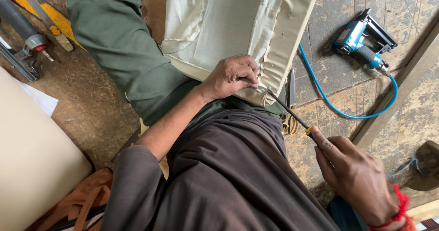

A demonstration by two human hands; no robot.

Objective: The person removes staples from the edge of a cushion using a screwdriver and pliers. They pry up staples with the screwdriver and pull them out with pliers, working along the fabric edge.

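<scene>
Head view looks straight down over the person's lap, where dark brown cloth covers the legs and an olive green sleeve-like garment (pixel 123 53) lies across the upper left. The left hand (pixel 231 78) rests on the folded edge of a cream fabric-covered cushion panel (pixel 238 25), its fingers (pixel 249 71) clenched, pinching the pleated cream fabric at the panel's lower corner. The right hand (pixel 356 178), with a red thread band at the wrist, is closed around the yellow handle of a long black-shafted screwdriver (pixel 288 111); the forefinger lies along the handle's front end. The shaft runs up and to the left, and its tip meets the fabric fold just beside the left hand's fingertips. The handle itself is mostly hidden inside the fist.

Just beyond the shaft, a pair of scissors (pixel 291 107) with brass-coloured handles lies on the worn wooden floor (pixel 329 135), touching the panel's edge. Farther right, well apart from both hands, a blue pneumatic staple gun (pixel 361 41) sits on the floor with a blue coiled air hose (pixel 347 114) curving away from it. At the upper left lie a yellow-and-black level and a grey metal tool (pixel 27 34). A large cream padded piece (pixel 32 167) fills the lower left.
</scene>
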